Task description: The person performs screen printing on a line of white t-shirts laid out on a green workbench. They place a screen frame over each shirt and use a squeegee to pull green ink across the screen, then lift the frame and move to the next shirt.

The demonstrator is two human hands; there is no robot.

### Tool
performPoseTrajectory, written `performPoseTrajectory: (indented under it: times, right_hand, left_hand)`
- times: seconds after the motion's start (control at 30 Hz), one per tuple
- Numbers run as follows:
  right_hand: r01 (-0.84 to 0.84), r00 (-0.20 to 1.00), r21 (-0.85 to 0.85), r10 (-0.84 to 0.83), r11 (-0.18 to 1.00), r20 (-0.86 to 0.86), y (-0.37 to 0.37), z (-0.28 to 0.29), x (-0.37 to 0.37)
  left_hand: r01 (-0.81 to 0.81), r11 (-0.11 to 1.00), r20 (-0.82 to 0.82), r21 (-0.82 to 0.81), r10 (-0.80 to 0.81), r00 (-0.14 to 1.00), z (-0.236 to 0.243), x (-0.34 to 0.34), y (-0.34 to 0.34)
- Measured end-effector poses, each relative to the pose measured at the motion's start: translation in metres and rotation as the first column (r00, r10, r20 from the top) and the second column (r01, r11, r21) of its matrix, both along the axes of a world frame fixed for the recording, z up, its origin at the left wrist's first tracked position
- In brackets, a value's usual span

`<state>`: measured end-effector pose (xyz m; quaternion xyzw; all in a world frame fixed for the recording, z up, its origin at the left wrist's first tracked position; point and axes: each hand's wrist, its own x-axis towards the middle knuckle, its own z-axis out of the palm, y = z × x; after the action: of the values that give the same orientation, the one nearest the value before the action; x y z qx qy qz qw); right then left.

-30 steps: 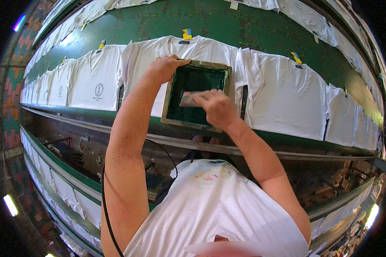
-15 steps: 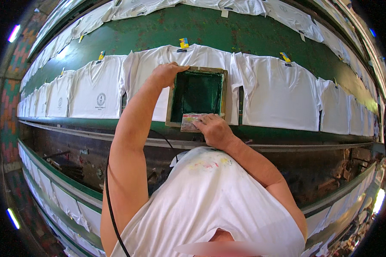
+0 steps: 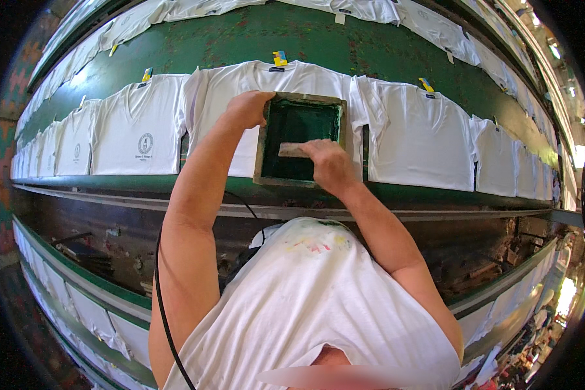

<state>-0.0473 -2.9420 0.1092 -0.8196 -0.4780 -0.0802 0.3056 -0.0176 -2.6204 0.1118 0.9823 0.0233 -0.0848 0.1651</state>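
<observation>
A screen printing frame with a wooden rim and dark green mesh lies over the lower front of a white V-neck T-shirt. My left hand is closed on the frame's far left corner. Inside the rim, toward the near right, my right hand grips a squeegee whose pale, stained handle runs sideways across the mesh. The squeegee's lower edge is hard to make out against the dark mesh. What is under the frame is hidden.
The shirt lies in a row on a long green table. On its left, a shirt bears a dark round print; on its right, a shirt has no print showing. A black cable hangs along my left arm. Behind me runs another shirt-covered table.
My right hand has moved the squeegee from the frame's near rim forward into the frame, over the mesh. My left hand stays on the corner.
</observation>
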Motion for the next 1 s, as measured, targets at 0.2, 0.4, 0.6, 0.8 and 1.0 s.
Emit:
performPoseTrajectory:
  times: [0.2, 0.4, 0.6, 0.8, 1.0]
  right_hand:
    - [0.072, 0.996, -0.081, -0.077, 0.994, -0.051, 0.024, 0.003, 0.073]
    - [0.052, 0.996, -0.188, -0.066, 0.981, -0.067, 0.030, 0.009, 0.080]
    - [-0.025, 0.999, -0.225, 0.014, 0.974, -0.050, 0.007, 0.012, 0.019]
    - [-0.019, 1.000, -0.151, 0.018, 0.988, -0.008, -0.010, 0.007, -0.044]
    - [-0.078, 0.993, -0.219, 0.057, 0.973, -0.102, -0.023, 0.003, -0.062]
  left_hand:
    - [0.006, 0.998, 0.007, 0.069, -0.007, 1.000, 0.006, -0.003, -0.007]
    - [-0.049, 0.999, 0.046, -0.015, 0.050, 0.998, -0.001, -0.009, -0.010]
    - [-0.326, 0.794, -0.074, -0.513, 0.337, 0.939, -0.034, -0.028, -0.005]
    - [-0.356, 0.711, 0.201, -0.607, 0.571, 0.796, -0.054, -0.077, -0.047]
    - [-0.247, 0.826, 0.441, -0.506, 0.494, 0.750, -0.073, -0.116, -0.083]
